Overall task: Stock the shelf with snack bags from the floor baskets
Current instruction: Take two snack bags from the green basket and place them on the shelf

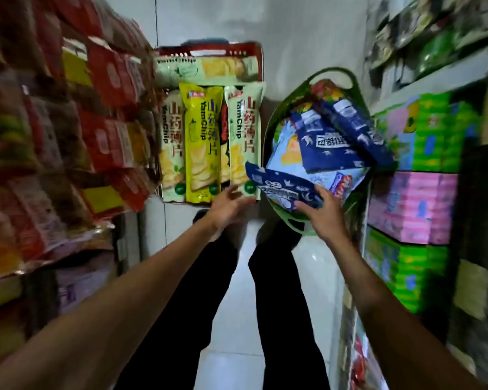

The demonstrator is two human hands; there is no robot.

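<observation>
Two baskets stand on the floor ahead of me. The red basket (209, 49) on the left holds long YamChip bags (200, 142), cream and yellow. The round green basket (333, 73) on the right holds dark blue and light blue snack bags (333, 144). My right hand (323, 213) grips a dark blue snack bag (279, 184) at the green basket's near rim. Fingers spread, my left hand (228, 205) reaches toward that bag's left end, just in front of the red basket, holding nothing.
Full shelves line both sides of the narrow aisle: red and yellow packs (107, 80) on the left, green and pink packs (412, 206) on the right. My legs in dark trousers (276, 291) stand on the pale tiled floor (231, 333) between them.
</observation>
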